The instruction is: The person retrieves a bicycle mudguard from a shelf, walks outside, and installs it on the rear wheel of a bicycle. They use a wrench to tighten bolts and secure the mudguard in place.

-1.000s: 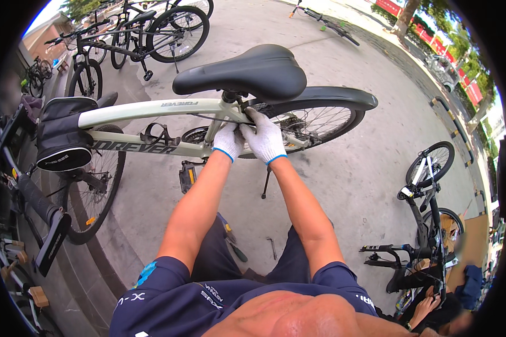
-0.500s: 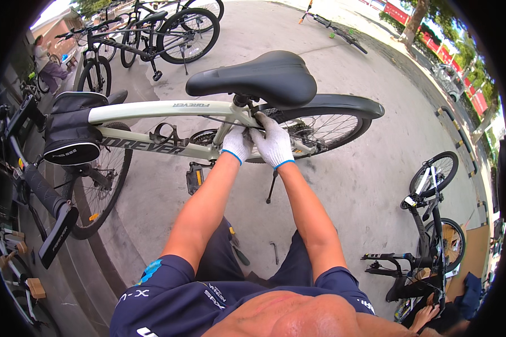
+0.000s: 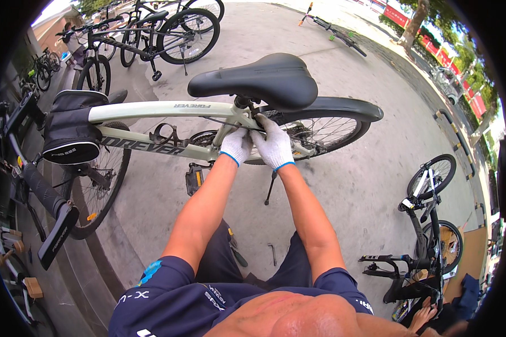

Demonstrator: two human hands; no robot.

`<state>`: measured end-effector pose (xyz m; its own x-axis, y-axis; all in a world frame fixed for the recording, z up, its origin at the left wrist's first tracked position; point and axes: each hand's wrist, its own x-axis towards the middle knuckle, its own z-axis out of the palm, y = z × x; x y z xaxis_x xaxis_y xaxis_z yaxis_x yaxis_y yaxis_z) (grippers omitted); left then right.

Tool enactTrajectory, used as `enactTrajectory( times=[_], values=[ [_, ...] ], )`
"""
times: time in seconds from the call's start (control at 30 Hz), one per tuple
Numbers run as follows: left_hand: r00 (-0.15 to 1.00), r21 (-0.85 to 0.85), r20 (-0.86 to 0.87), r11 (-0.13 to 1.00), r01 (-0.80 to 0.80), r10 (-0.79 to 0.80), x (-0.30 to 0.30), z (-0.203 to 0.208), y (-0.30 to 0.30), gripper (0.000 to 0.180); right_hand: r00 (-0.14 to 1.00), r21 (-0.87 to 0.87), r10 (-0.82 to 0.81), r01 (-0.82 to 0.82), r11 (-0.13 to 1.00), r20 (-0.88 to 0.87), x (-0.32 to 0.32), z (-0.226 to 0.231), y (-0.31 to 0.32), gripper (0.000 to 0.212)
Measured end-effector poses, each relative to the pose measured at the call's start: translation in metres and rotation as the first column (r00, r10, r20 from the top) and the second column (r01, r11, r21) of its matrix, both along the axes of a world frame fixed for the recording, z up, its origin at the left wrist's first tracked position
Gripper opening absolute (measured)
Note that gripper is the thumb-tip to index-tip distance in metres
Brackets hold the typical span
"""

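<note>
A pale green-white bicycle (image 3: 163, 110) stands across in front of me, its black saddle (image 3: 258, 83) above my hands. Both hands wear white knitted gloves with blue cuffs. My left hand (image 3: 237, 147) is closed just behind the seat tube, below the frame joint. Right beside it, my right hand (image 3: 275, 146) reaches up between the seat tube and the rear wheel (image 3: 337, 129), fingers bent inward. The fingertips of both meet close together; what they pinch is hidden by the gloves and frame. The kickstand (image 3: 270, 188) points down below them.
A hex key (image 3: 272, 254) and a dark-handled tool (image 3: 237, 253) lie on the concrete between my legs. Several bicycles (image 3: 152, 42) stand at the far left. At right, another person's hands (image 3: 424, 314) are near a black bicycle (image 3: 427, 224). A pedal (image 3: 195, 178) sticks out toward me.
My hands stay at the same spot behind the seat tube, with barely any shift. The view has moved slightly, and the person at the far left has changed position.
</note>
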<state>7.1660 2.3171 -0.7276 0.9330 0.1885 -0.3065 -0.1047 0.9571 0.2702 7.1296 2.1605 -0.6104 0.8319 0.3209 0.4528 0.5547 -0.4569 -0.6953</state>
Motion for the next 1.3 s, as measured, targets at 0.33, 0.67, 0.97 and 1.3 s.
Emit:
enactTrajectory(
  times=[0.33,0.67,0.97,1.3],
  values=[
    [0.996,0.058,-0.092,0.998,0.009,-0.004,-0.003,0.021,-0.003,0.028,0.999,-0.020,-0.030,0.030,0.999,-0.011,0.000,-0.001,0.000,0.053],
    [0.994,0.241,-0.098,0.968,0.066,-0.043,0.001,0.023,0.003,0.036,0.999,0.015,-0.003,0.004,1.000,-0.051,-0.003,0.003,-0.007,0.055],
    [0.980,0.327,-0.189,0.937,0.125,-0.065,-0.009,0.038,-0.001,0.036,0.999,0.035,0.010,-0.008,0.999,-0.049,-0.003,0.001,-0.007,0.054],
    [0.986,0.147,-0.162,0.987,0.068,-0.044,-0.007,0.032,0.004,0.030,0.999,0.041,-0.006,0.007,0.999,-0.037,-0.002,0.003,-0.005,0.049]
  ],
)
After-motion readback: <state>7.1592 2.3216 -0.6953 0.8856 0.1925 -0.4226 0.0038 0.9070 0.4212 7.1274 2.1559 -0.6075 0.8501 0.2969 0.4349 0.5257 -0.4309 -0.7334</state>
